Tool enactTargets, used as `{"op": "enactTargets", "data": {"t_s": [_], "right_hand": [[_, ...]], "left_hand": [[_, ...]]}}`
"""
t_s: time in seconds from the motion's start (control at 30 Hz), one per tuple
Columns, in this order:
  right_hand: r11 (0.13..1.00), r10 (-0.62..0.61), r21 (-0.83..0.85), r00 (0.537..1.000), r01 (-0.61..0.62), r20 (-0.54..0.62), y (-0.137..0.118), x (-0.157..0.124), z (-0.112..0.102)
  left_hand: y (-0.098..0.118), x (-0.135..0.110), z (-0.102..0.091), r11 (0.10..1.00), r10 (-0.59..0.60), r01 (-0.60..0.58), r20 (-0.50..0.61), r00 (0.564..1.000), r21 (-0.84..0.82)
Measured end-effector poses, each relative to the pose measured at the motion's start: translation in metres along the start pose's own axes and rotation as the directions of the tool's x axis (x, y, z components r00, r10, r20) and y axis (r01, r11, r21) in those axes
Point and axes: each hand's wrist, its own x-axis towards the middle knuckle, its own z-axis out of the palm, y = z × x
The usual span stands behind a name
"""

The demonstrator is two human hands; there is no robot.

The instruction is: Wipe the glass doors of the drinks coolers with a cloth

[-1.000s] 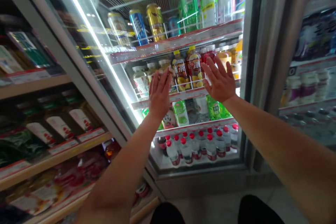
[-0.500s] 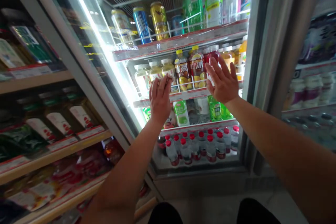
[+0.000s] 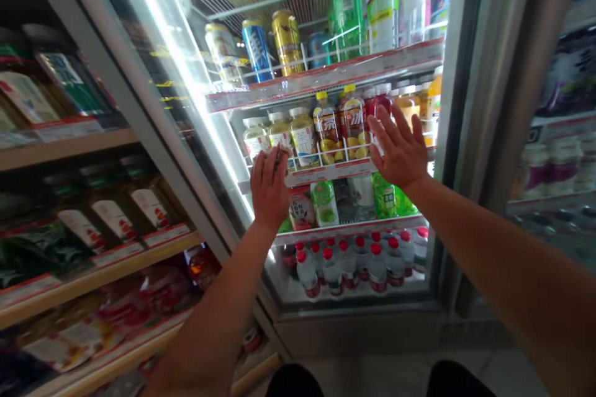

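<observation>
Both my arms reach toward an open drinks cooler. My left hand (image 3: 269, 185) is flat with fingers apart, in front of the left end of the middle wire shelf (image 3: 331, 172), just below the pale yellow-capped bottles (image 3: 282, 131). My right hand (image 3: 400, 150) is spread open, palm forward, in front of the red drink bottles (image 3: 379, 99) at the right of the same shelf. Two yellow-capped tea bottles (image 3: 339, 124) stand between my hands. Neither hand holds anything.
The cooler's glass door (image 3: 153, 105) stands open to the left. Cans (image 3: 272, 43) and tall bottles (image 3: 347, 3) fill the top shelf, green-labelled bottles (image 3: 325, 203) the shelf below my hands, red-capped water bottles (image 3: 354, 260) the bottom. Wooden shelves with packaged goods (image 3: 93, 223) are at left.
My left hand has shifted left and slightly lower, uncovering the pale bottles. My right hand has stayed spread at the shelf's right end. The view has drifted a little.
</observation>
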Motion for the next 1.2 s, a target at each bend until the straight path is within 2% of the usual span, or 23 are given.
{"op": "enactTargets", "data": {"t_s": [0.07, 0.1, 0.17, 0.23, 0.3, 0.37, 0.43, 0.5, 0.57, 0.63, 0.7, 0.73, 0.8, 0.9, 0.97, 1.0, 1.07, 1.1, 1.17, 1.2], "right_hand": [[1.0, 0.002, -0.019, 1.0, -0.002, 0.008, -0.001, 0.0, -0.001], [1.0, 0.001, -0.026, 1.0, -0.001, 0.013, -0.001, 0.0, -0.002], [0.999, -0.009, -0.031, 1.0, 0.009, 0.008, -0.001, 0.0, -0.003], [0.999, -0.021, -0.025, 1.0, 0.021, -0.013, -0.001, 0.0, -0.002], [1.0, -0.019, -0.008, 0.999, 0.019, -0.027, -0.001, 0.0, -0.001], [1.0, -0.012, 0.005, 1.0, 0.013, -0.029, -0.001, 0.0, -0.001], [1.0, -0.009, 0.006, 1.0, 0.009, -0.03, -0.002, 0.0, 0.0], [1.0, -0.008, -0.001, 1.0, 0.008, -0.028, -0.002, 0.0, 0.0], [1.0, -0.015, -0.01, 0.999, 0.014, -0.038, -0.002, 0.0, -0.001], [1.0, -0.025, -0.017, 0.998, 0.025, -0.051, -0.002, 0.0, -0.001], [0.999, -0.027, -0.019, 0.998, 0.026, -0.055, -0.002, 0.0, -0.001], [1.0, -0.025, -0.019, 0.998, 0.024, -0.053, -0.002, 0.0, -0.001], [0.999, -0.03, -0.028, 0.998, 0.028, -0.063, -0.002, 0.0, -0.001], [0.998, -0.052, -0.047, 0.994, 0.048, -0.092, -0.002, 0.0, -0.001], [0.998, -0.056, -0.046, 0.994, 0.052, -0.09, -0.002, 0.0, -0.001], [0.998, -0.054, -0.043, 0.995, 0.051, -0.084, -0.002, 0.0, -0.001], [0.998, -0.048, -0.041, 0.996, 0.045, -0.07, -0.002, 0.0, -0.001], [0.998, -0.044, -0.038, 0.997, 0.042, -0.065, -0.002, 0.0, -0.001], [0.999, -0.035, -0.032, 0.998, 0.033, -0.055, -0.002, 0.001, -0.001], [0.999, -0.029, -0.028, 0.998, 0.027, -0.048, -0.002, 0.001, -0.001]], "left_hand": [[0.012, -0.035, -0.004, 0.999, 0.047, -0.046, 0.029, 0.998, -0.017], [0.017, -0.05, -0.007, 0.993, 0.11, -0.108, 0.059, 0.992, -0.041], [0.016, -0.063, -0.011, 0.981, 0.188, -0.18, 0.102, 0.977, -0.078], [0.0, -0.05, -0.015, 0.984, 0.167, -0.16, 0.096, 0.981, -0.077], [-0.023, -0.018, -0.016, 0.998, 0.057, -0.056, 0.026, 0.998, -0.041], [-0.041, 0.015, -0.015, 0.998, -0.061, 0.06, -0.06, 0.996, -0.017], [-0.038, 0.031, -0.011, 0.991, -0.132, 0.131, -0.12, 0.984, -0.011], [-0.014, 0.022, -0.005, 0.992, -0.129, 0.128, -0.118, 0.985, -0.017], [0.02, -0.003, -0.001, 0.999, -0.026, 0.024, -0.06, 0.998, -0.034], [0.046, -0.027, 0.001, 0.976, 0.201, -0.197, 0.031, 0.979, -0.091], [0.051, -0.033, 0.001, 0.931, 0.35, -0.336, 0.085, 0.933, -0.141], [0.045, -0.028, 0.0, 0.923, 0.372, -0.356, 0.098, 0.923, -0.148], [0.023, -0.006, -0.001, 0.95, 0.3, -0.289, 0.087, 0.95, -0.118], [-0.005, 0.028, 0.002, 0.996, 0.07, -0.071, -0.026, 0.997, -0.045], [-0.001, 0.031, 0.006, 0.999, -0.027, 0.024, -0.089, 0.996, -0.03], [0.008, 0.025, 0.008, 0.999, -0.032, 0.029, -0.094, 0.995, -0.033], [0.034, 0.004, 0.011, 0.997, 0.056, -0.059, -0.048, 0.997, -0.059], [0.046, -0.007, 0.011, 0.983, 0.162, -0.161, 0.001, 0.987, -0.09], [0.06, -0.02, 0.01, 0.916, 0.382, -0.367, 0.077, 0.921, -0.165], [0.06, -0.02, 0.01, 0.883, 0.451, -0.427, 0.1, 0.887, -0.192]]}}
